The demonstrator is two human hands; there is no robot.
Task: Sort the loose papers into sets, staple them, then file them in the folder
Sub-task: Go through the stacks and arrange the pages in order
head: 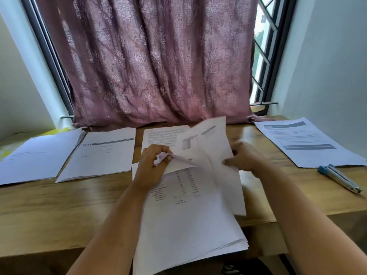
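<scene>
I sit at a wooden desk (59,205) under a curtained window (158,66). Four paper sets (103,153) lie along its far side, one stapler (339,178) at right. My left hand (153,165) pinches a folded sheet corner; my right hand (244,158) grips a lifted sheet (214,147) above the stack (184,225) before me.

head view, looking down, close over desk (59,205)

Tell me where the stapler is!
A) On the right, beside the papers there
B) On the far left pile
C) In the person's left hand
A: the stapler lies on the desk at the right, just in front of the right-hand papers, with no hand on it.
</scene>
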